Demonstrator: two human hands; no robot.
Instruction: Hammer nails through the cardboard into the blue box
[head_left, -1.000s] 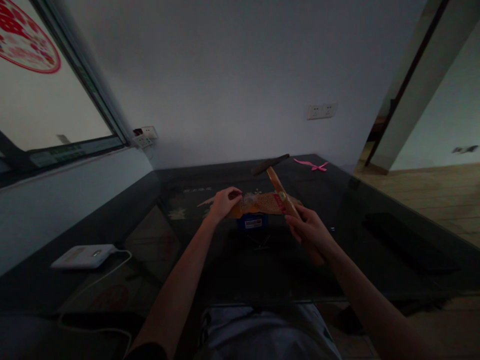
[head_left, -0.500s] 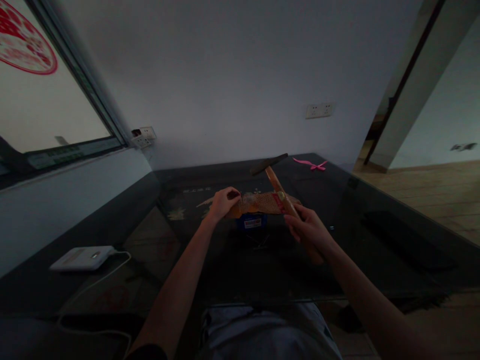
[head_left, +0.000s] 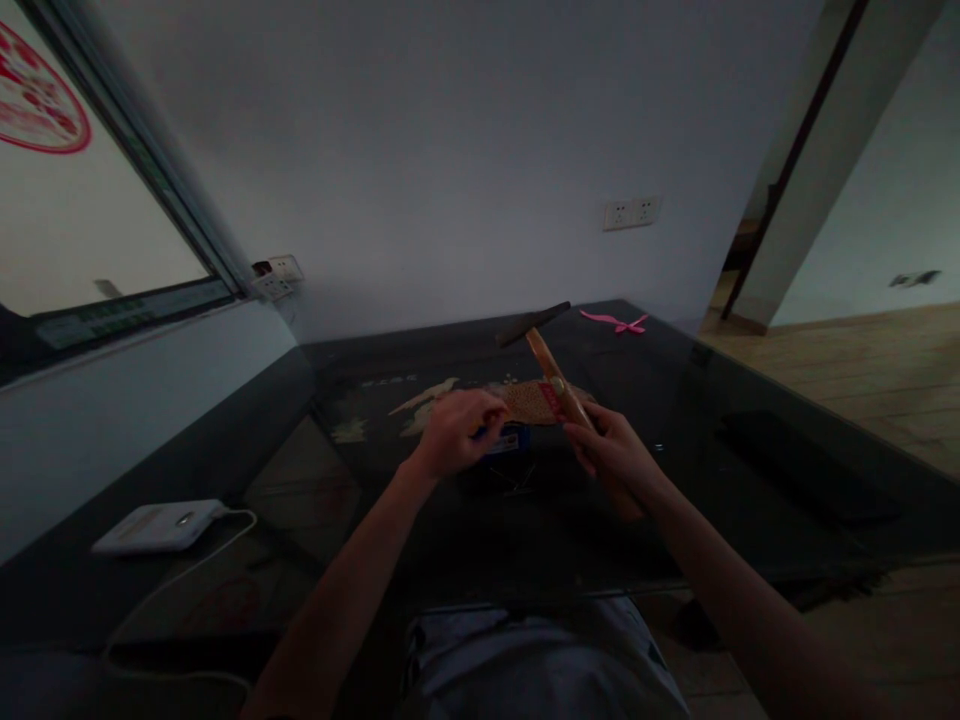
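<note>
Near L on blk table point(head_left: 525, 560), white device point(head_left: 161, 527) w/ cable. Farther in, R hand point(head_left: 619, 450) wrapped tight round hammer point(head_left: 553, 368), head at far end; L hand point(head_left: 459, 432) half-curled, can't tell if gripping, by L end of speckled brn strip point(head_left: 527, 403) & blue box point(head_left: 514, 438). Far R, pink ribbon point(head_left: 628, 326).

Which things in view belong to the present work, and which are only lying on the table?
Seemingly in the work:
hammer, in the right hand
speckled tan piece, partly behind the left hand
blue box, just below that piece

Apparently just lying about:
white device, left
pink ribbon, near the far edge
dark flat object, right
</note>
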